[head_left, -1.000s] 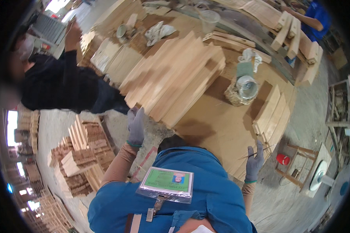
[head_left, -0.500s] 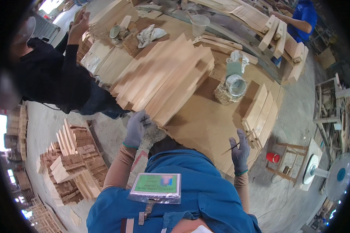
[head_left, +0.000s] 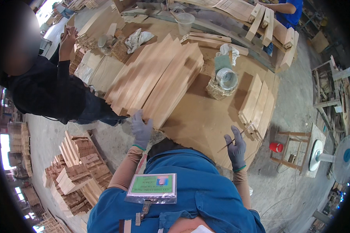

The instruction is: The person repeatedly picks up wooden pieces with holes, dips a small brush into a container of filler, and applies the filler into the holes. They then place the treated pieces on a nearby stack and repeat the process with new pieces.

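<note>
My left hand (head_left: 141, 129), in a grey glove, is at the near end of a stack of pale wooden boards (head_left: 155, 77). Its fingers are stretched out and the thumb stands apart, with the fingertips against the board ends. A dark gap runs between two boards of the stack. My right hand (head_left: 236, 149), also gloved, holds a thin dark stick (head_left: 222, 148) between thumb and fingers. Whether the stick is a brush cannot be made out. Beyond the right hand lie several shorter wooden pieces (head_left: 256, 105) side by side on the brown tabletop (head_left: 190, 128).
A tin (head_left: 226, 79) sits on a rough block behind the right hand. Farther back are a plastic tub (head_left: 185, 24) and a white rag (head_left: 138, 39). A person in dark clothes (head_left: 46, 89) stands at the left. Stacked wood (head_left: 79, 167) lies on the floor, lower left.
The view has shifted slightly. My left hand's fingers have straightened at the board ends, and a gap between two boards has become plainer. My right hand still holds the stick.
</note>
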A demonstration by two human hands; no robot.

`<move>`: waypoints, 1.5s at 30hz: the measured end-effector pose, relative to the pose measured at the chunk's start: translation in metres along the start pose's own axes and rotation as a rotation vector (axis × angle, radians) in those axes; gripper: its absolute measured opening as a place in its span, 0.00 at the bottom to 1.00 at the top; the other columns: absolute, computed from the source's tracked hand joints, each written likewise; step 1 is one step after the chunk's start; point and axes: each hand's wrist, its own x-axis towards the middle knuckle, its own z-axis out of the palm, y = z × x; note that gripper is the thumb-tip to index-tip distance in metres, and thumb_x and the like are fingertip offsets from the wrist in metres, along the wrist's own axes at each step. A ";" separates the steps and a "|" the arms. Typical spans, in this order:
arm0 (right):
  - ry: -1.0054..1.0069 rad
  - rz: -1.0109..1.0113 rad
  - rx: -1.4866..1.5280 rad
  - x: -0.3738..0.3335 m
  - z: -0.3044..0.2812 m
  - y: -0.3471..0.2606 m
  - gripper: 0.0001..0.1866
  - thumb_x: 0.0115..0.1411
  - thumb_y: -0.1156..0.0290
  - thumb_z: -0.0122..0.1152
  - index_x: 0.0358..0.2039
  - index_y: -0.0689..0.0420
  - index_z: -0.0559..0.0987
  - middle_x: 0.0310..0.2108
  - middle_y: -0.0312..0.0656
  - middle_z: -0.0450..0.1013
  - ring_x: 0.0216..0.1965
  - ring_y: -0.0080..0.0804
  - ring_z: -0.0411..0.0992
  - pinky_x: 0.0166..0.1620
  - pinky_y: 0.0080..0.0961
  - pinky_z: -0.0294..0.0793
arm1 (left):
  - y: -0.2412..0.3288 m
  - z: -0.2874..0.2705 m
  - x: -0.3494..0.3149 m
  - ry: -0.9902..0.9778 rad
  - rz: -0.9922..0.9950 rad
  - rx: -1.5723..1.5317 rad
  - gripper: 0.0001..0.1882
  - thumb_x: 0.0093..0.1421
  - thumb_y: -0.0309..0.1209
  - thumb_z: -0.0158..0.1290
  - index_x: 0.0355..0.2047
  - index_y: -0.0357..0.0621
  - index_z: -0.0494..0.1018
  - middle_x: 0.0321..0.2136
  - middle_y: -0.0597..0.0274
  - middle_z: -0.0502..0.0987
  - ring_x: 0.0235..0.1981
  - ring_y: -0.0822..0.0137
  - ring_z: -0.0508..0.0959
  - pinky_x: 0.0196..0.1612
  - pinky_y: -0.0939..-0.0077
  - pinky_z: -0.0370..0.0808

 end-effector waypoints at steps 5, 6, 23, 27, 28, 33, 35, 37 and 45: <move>0.002 -0.003 0.034 0.008 0.002 -0.003 0.23 0.54 0.70 0.64 0.50 0.60 0.72 0.48 0.52 0.72 0.50 0.47 0.71 0.50 0.35 0.72 | 0.031 -0.014 0.003 -0.124 0.154 0.089 0.27 0.49 0.33 0.59 0.49 0.40 0.67 0.41 0.52 0.72 0.44 0.52 0.71 0.47 0.57 0.69; -0.012 0.012 0.039 0.009 0.001 -0.004 0.23 0.55 0.70 0.64 0.50 0.61 0.72 0.49 0.52 0.72 0.52 0.47 0.70 0.52 0.34 0.71 | 0.039 -0.013 0.010 -0.048 0.326 0.237 0.27 0.50 0.35 0.58 0.50 0.41 0.67 0.41 0.53 0.72 0.44 0.53 0.72 0.47 0.56 0.69; 0.080 -0.019 0.006 0.004 -0.007 -0.001 0.22 0.54 0.69 0.64 0.49 0.60 0.73 0.47 0.51 0.73 0.48 0.47 0.72 0.48 0.34 0.73 | 0.087 -0.044 0.073 -0.986 -0.441 -1.161 0.29 0.65 0.49 0.42 0.59 0.41 0.62 0.40 0.52 0.76 0.38 0.57 0.78 0.40 0.63 0.77; 0.076 -0.015 0.011 0.002 -0.010 -0.001 0.21 0.54 0.70 0.64 0.49 0.60 0.73 0.47 0.51 0.73 0.48 0.47 0.72 0.48 0.34 0.73 | 0.094 -0.040 0.066 -0.968 -0.488 -1.216 0.28 0.65 0.46 0.43 0.58 0.40 0.60 0.37 0.53 0.75 0.33 0.59 0.80 0.34 0.65 0.79; 0.072 -0.016 0.007 0.003 -0.010 -0.002 0.21 0.54 0.70 0.64 0.49 0.60 0.73 0.47 0.51 0.73 0.48 0.47 0.72 0.48 0.34 0.73 | 0.094 -0.034 0.073 -0.980 -0.547 -1.180 0.28 0.64 0.46 0.44 0.58 0.40 0.60 0.37 0.53 0.75 0.32 0.59 0.80 0.34 0.66 0.79; 0.044 -0.013 -0.026 0.014 -0.012 -0.021 0.22 0.54 0.69 0.65 0.49 0.59 0.73 0.47 0.50 0.73 0.49 0.47 0.72 0.49 0.33 0.72 | 0.079 0.005 0.079 -1.057 -0.412 -1.096 0.28 0.62 0.40 0.48 0.59 0.42 0.60 0.40 0.57 0.75 0.35 0.64 0.79 0.37 0.71 0.79; 0.049 0.004 -0.027 0.018 -0.014 -0.026 0.21 0.55 0.68 0.64 0.49 0.59 0.73 0.47 0.50 0.73 0.49 0.47 0.72 0.49 0.33 0.72 | 0.071 0.009 0.074 -1.091 -0.573 -1.382 0.31 0.60 0.45 0.50 0.58 0.40 0.60 0.37 0.54 0.75 0.32 0.62 0.79 0.35 0.68 0.79; 0.071 0.011 -0.030 0.019 -0.020 -0.028 0.20 0.56 0.66 0.62 0.48 0.58 0.73 0.47 0.49 0.73 0.48 0.47 0.72 0.49 0.35 0.73 | 0.067 0.013 0.068 -1.129 -0.558 -1.639 0.35 0.57 0.49 0.52 0.58 0.40 0.60 0.36 0.53 0.75 0.33 0.61 0.78 0.36 0.64 0.79; 0.302 0.198 0.560 0.037 -0.033 -0.010 0.22 0.68 0.57 0.44 0.49 0.64 0.73 0.30 0.37 0.71 0.30 0.23 0.70 0.37 0.20 0.71 | 0.121 0.008 0.136 -0.932 -0.227 -1.476 0.35 0.60 0.53 0.48 0.58 0.41 0.59 0.47 0.48 0.68 0.33 0.63 0.75 0.34 0.62 0.76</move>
